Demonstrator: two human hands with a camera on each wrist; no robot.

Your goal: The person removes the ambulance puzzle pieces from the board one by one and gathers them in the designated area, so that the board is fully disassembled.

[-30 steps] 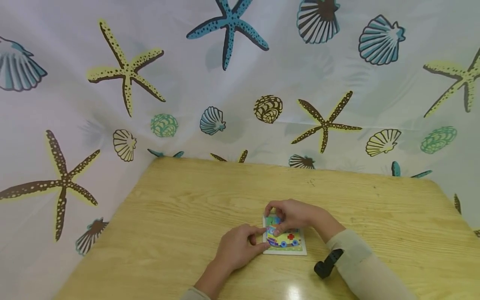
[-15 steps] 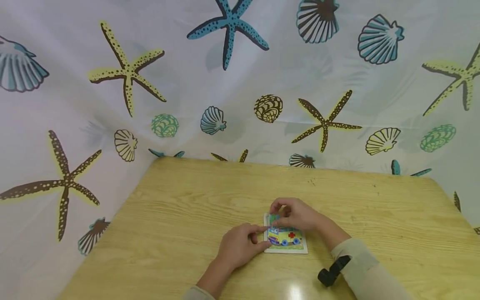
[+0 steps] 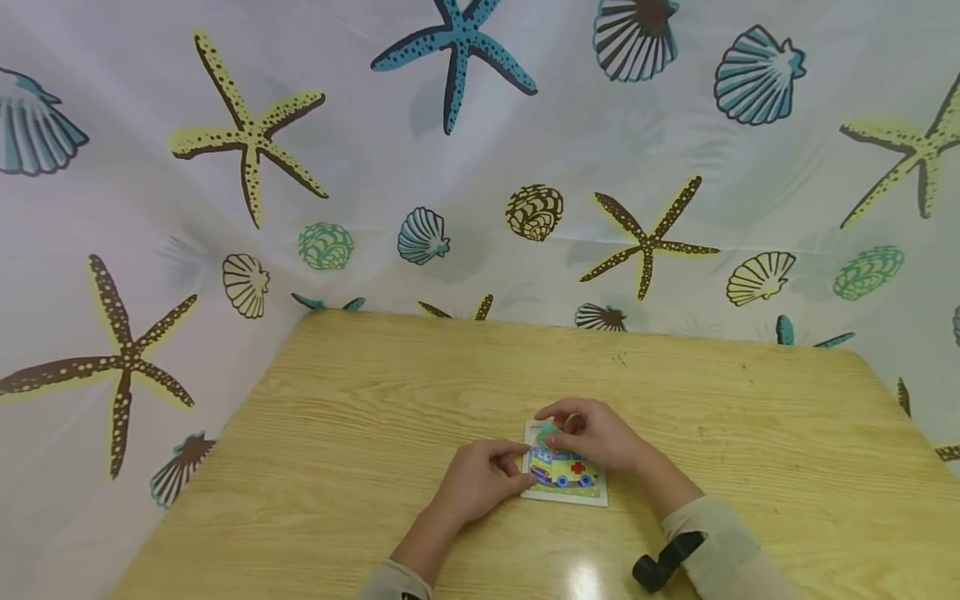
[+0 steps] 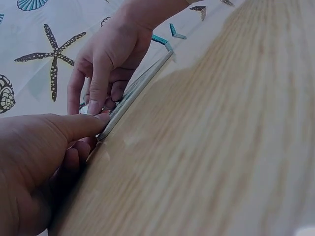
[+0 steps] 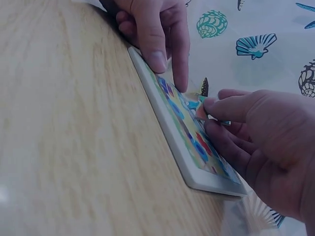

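Note:
A small jigsaw puzzle [image 3: 564,492] in a white tray [image 5: 166,130] lies on the wooden table, its picture a yellow ambulance with a red cross and blue wheels. My right hand [image 3: 600,435] pinches a puzzle piece [image 5: 201,109] between thumb and fingers, and the piece stands tilted up from the picture in the right wrist view. From the left, my left hand [image 3: 476,483] touches the puzzle near the tray's left side with thumb and index finger, both fairly straight and spread apart. The other left fingers curl underneath. Part of the picture's upper area is hidden behind my right hand.
The wooden table [image 3: 360,433] reaches back to a white curtain [image 3: 480,192] printed with starfish and shells, which also hangs along the left and right sides. A black wrist camera [image 3: 667,560] is strapped over the right sleeve.
My right hand has lifted the piece at the puzzle's upper left, so it now tilts up. The left thumb and index finger stay at the tray's left side.

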